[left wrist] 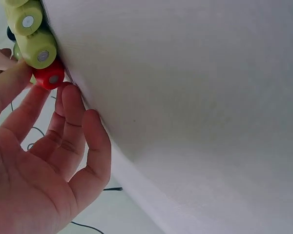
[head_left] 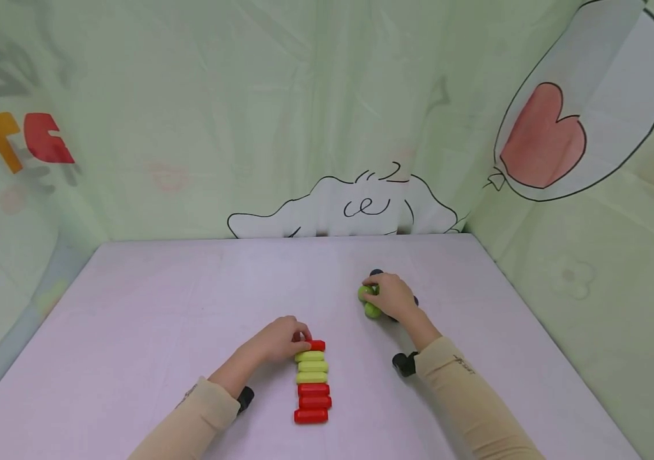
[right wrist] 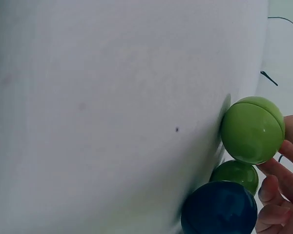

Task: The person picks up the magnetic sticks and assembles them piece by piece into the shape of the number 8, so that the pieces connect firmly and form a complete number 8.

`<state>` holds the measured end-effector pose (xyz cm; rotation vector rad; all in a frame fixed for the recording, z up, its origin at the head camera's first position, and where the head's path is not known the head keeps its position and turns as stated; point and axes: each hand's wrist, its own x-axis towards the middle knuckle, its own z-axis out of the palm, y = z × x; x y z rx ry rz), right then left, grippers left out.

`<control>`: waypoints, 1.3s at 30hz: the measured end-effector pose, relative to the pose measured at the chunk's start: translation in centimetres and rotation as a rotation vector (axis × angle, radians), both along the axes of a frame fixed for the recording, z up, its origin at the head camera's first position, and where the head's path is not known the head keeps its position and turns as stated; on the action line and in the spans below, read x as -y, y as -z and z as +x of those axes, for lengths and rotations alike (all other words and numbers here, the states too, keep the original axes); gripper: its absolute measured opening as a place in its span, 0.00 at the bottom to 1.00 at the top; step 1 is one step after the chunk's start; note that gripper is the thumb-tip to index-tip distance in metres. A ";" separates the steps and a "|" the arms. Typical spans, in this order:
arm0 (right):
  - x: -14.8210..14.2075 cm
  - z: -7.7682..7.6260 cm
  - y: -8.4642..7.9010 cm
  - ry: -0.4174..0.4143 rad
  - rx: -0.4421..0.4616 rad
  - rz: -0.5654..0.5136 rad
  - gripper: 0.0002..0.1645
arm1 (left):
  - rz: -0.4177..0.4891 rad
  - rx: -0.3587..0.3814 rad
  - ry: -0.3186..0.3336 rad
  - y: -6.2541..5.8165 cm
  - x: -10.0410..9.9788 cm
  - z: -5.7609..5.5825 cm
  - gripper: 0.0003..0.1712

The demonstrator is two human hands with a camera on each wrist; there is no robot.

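A column of short rods runs along the table, with red rods [head_left: 313, 402] at the near end and yellow-green rods [head_left: 312, 367] beyond them. At its far end, my left hand [head_left: 278, 338] pinches a red rod [head_left: 318, 345] by its left end, between thumb and finger. In the left wrist view, round silver discs show on the rod ends, and the other fingers spread beside the red rod [left wrist: 50, 77]. Farther off to the right, my right hand [head_left: 393, 295] holds a green ball [head_left: 365, 294] between thumb and fingers. Another green ball [head_left: 372, 310] sits just nearer, and dark blue balls [head_left: 376, 273] are partly hidden by the hand.
The pale table [head_left: 189, 294] meets a printed cloth wall [head_left: 206, 128] at the back and sides. In the right wrist view, a dark blue ball [right wrist: 219, 207] lies close by the green ones. Each wrist wears a black camera [head_left: 404, 364].
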<state>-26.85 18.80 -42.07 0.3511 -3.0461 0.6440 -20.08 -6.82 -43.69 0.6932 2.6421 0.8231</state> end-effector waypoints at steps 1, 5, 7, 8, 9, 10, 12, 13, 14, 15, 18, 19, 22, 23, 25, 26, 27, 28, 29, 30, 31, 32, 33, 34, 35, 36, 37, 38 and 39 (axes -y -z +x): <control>0.1 0.0 0.0 0.001 0.000 0.002 0.20 | 0.003 -0.004 -0.007 0.0 0.0 0.0 0.07; 0.2 -0.2 0.0 0.001 -0.002 0.022 0.19 | 0.013 -0.010 -0.046 -0.1 -0.3 0.1 0.06; 0.3 -0.2 0.0 -0.004 -0.002 0.031 0.19 | 0.015 -0.014 -0.076 -0.2 -0.3 0.1 0.06; 0.3 -0.3 0.0 -0.006 -0.001 0.037 0.18 | 0.011 -0.014 -0.098 -0.2 -0.4 0.1 0.06; 0.3 -0.3 -0.1 -0.010 0.001 0.042 0.18 | 0.012 -0.005 -0.125 -0.2 -0.4 0.2 0.06; 0.4 -0.4 -0.1 -0.013 0.002 0.046 0.18 | 0.011 0.002 -0.151 -0.2 -0.4 0.2 0.06; 0.6 -0.4 -0.2 -0.020 0.008 0.057 0.17 | 0.011 0.012 -0.199 -0.3 -0.4 0.1 0.06; 0.7 -0.5 -0.3 -0.023 0.013 0.064 0.17 | 0.012 0.024 -0.225 -0.3 -0.4 0.1 0.06; 0.8 -0.5 -0.3 -0.025 0.019 0.073 0.17 | 0.013 0.035 -0.245 -0.3 -0.3 0.0 0.06; 0.9 -0.6 -0.3 -0.028 0.025 0.080 0.17 | 0.016 0.048 -0.264 -0.3 -0.3 0.0 0.07; 1.2 -0.7 -0.4 -0.029 0.031 0.102 0.16 | 0.030 0.075 -0.303 -0.1 -0.2 -0.1 0.08; 1.4 -0.7 -0.4 -0.031 0.029 0.105 0.16 | 0.033 0.077 -0.309 -0.1 -0.1 -0.2 0.08; 1.8 -0.6 -0.5 -0.036 0.020 0.106 0.16 | 0.050 0.093 -0.330 0.0 -0.1 -0.2 0.08; 1.9 -0.5 -0.6 -0.042 0.017 0.104 0.16 | 0.056 0.097 -0.337 0.0 -0.1 -0.3 0.08; 2.3 -0.4 -0.7 -0.047 0.022 0.096 0.16 | 0.068 0.113 -0.354 0.0 0.0 -0.3 0.09; 2.5 -0.3 -0.7 -0.049 0.027 0.092 0.16 | 0.078 0.132 -0.366 0.1 0.1 -0.4 0.10; 2.7 -0.3 -0.8 -0.056 0.028 0.087 0.16 | 0.090 0.149 -0.378 0.1 0.2 -0.4 0.10; 2.9 -0.2 -0.8 -0.063 0.029 0.082 0.16 | 0.105 0.169 -0.392 0.1 0.3 -0.5 0.11; 3.1 -0.1 -0.8 -0.069 0.029 0.078 0.17 | 0.129 0.196 -0.406 0.2 0.4 -0.7 0.12; 3.3 -0.1 -0.8 -0.073 0.030 0.075 0.17 | 0.154 0.228 -0.422 0.3 0.6 -0.8 0.13; 3.5 0.0 -0.7 -0.077 0.029 0.075 0.16 | 0.184 0.263 -0.440 0.3 0.8 -1.0 0.13; 3.7 0.0 -0.7 -0.088 0.022 0.070 0.16 | 0.215 0.297 -0.458 0.4 0.9 -1.1 0.14; 3.9 0.0 -0.7 -0.095 0.021 0.058 0.16 | 0.248 0.330 -0.474 0.5 1.1 -1.3 0.15; 4.0 0.0 -0.6 -0.100 0.023 0.044 0.16 | 0.280 0.361 -0.490 0.6 1.2 -1.4 0.15; 4.2 0.1 -0.4 -0.106 0.023 0.029 0.15 | 0.304 0.387 -0.501 0.6 1.3 -1.5 0.15; 4.4 0.1 -0.3 -0.111 0.024 0.009 0.15 | 0.321 0.406 -0.510 0.7 1.4 -1.5 0.16; 4.6 0.1 -0.2 -0.117 0.025 -0.013 0.15 | 0.334 0.418 -0.513 0.7 1.4 -1.6 0.16; 4.8 0.1 -0.1 -0.125 0.025 -0.035 0.15 | 0.342 0.425 -0.514 0.7 1.4 -1.6 0.16; 4.9 0.1 0.0 -0.125 0.029 -0.055 0.15 | 0.347 0.430 -0.518 0.7 1.4 -1.6 0.16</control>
